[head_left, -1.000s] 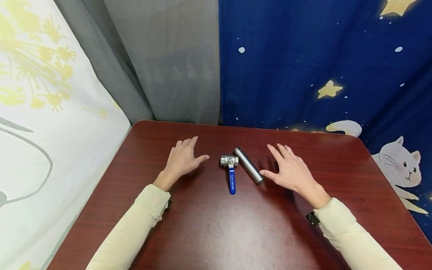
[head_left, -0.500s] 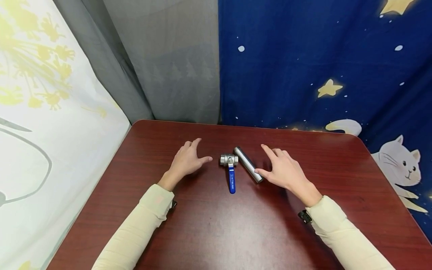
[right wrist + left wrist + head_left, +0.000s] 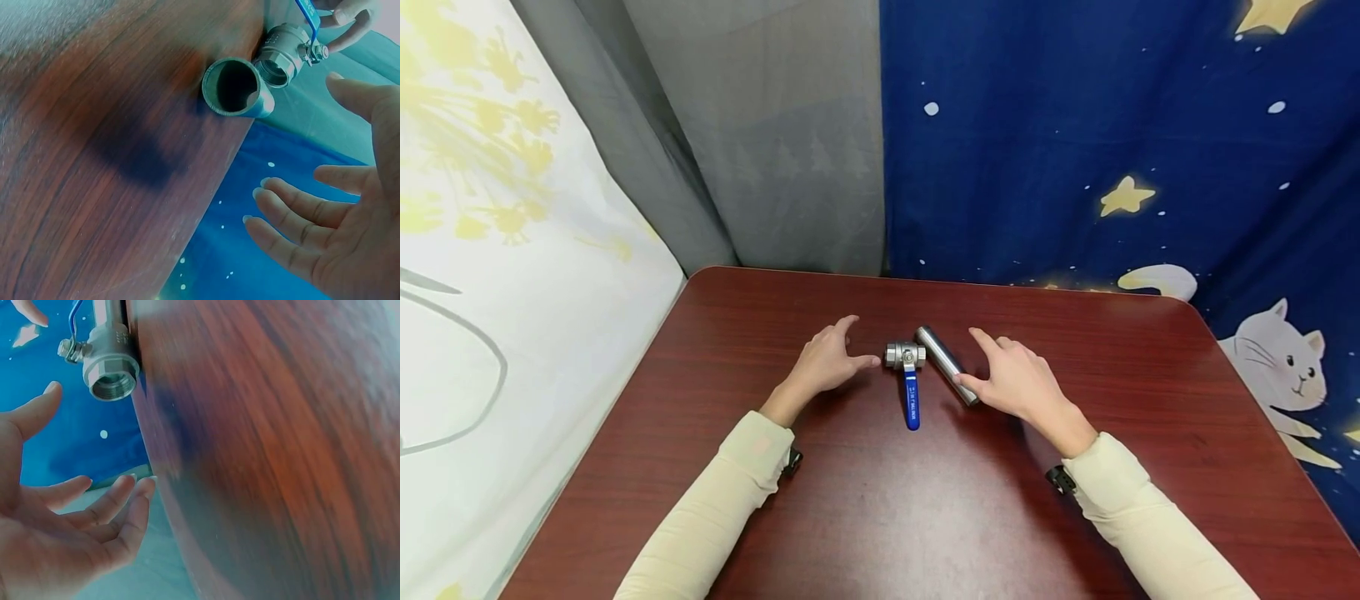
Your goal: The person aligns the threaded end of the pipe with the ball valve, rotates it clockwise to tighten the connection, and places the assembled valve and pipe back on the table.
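A ball valve point(image 3: 906, 356) with a metal body and a blue lever handle point(image 3: 912, 400) lies mid-table, its handle toward the near edge. Just right of it, a bare metal pipe point(image 3: 942, 360) lies slanted. My left hand point(image 3: 823, 361) is left of the valve, thumb tip close to its end, fingers loosely bent around nothing. In the left wrist view the valve's threaded opening point(image 3: 112, 386) faces that hand. My right hand point(image 3: 1017, 379) is beside the pipe, its thumb overlapping the lower part in the head view. The right wrist view shows the pipe's hollow end point(image 3: 232, 87) apart from my relaxed fingers.
The dark red wooden table point(image 3: 880, 517) spreads under everything. Behind it hang a grey curtain point(image 3: 775, 142) and a blue curtain point(image 3: 1037, 125) with stars. A white patterned cloth point(image 3: 535, 292) is at the left.
Both hands have moved inward: the left rightward to the valve's end, the right leftward over the pipe. Valve and pipe lie as before.
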Tool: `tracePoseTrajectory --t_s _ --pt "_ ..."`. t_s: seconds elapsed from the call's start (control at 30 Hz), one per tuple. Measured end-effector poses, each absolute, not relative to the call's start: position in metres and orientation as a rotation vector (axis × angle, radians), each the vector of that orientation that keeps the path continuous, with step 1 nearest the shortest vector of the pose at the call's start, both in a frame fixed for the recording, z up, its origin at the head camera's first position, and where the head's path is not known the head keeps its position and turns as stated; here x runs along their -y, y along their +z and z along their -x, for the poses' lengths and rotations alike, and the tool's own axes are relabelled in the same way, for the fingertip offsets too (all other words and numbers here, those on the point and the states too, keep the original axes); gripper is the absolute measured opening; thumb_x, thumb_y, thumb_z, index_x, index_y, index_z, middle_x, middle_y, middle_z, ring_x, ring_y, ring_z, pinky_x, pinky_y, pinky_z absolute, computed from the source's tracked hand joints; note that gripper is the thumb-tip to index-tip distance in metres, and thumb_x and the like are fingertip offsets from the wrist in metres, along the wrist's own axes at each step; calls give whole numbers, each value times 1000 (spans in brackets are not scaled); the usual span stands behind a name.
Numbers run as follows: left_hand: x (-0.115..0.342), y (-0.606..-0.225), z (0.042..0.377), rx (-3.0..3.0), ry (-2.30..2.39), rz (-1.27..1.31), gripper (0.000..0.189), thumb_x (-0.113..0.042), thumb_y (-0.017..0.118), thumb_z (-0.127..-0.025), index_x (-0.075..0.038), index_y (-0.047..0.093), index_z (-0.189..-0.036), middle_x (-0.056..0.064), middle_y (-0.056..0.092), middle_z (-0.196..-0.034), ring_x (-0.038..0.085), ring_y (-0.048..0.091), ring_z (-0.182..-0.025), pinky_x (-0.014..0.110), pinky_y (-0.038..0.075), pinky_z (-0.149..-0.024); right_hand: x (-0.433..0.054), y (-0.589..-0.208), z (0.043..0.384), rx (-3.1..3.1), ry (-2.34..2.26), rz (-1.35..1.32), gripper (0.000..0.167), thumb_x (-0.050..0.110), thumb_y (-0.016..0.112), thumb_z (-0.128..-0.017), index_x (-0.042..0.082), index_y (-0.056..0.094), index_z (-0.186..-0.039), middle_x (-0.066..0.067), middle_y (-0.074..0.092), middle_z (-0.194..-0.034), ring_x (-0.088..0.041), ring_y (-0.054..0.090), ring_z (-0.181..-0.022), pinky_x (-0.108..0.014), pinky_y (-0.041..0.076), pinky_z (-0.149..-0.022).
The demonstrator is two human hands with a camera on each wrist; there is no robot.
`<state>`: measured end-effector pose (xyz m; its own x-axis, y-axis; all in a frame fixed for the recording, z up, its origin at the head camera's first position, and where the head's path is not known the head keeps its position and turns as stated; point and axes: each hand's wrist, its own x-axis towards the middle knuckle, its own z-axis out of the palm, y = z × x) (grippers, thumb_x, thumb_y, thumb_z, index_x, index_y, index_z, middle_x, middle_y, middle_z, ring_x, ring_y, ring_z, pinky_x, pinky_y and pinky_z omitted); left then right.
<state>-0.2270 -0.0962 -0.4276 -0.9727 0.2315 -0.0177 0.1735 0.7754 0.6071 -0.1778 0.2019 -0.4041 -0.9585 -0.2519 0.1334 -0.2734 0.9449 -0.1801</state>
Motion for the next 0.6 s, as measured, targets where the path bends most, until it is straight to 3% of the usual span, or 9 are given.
tracePoseTrajectory --t_s 0.13,0.6 --pt "92 -430 228 -2872 983 -348 81 -44 76 -81 -13 39 -147 17 62 -114 29 58 -100 48 46 -90 -199 -405 178 2995 315 -396 80 58 67 -82 15 45 -145 -20 63 -115 -39 65 -93 -56 51 -73" --pt "80 -433 225 -2840 986 -381 75 -32 78 -81 -20 42 -146 15 62 -114 28 57 -105 50 42 -94 -196 -409 178 3020 336 -351 71 53 68 -82 12 52 -139 -22 65 -115 -39 65 -89 -54 52 -70"
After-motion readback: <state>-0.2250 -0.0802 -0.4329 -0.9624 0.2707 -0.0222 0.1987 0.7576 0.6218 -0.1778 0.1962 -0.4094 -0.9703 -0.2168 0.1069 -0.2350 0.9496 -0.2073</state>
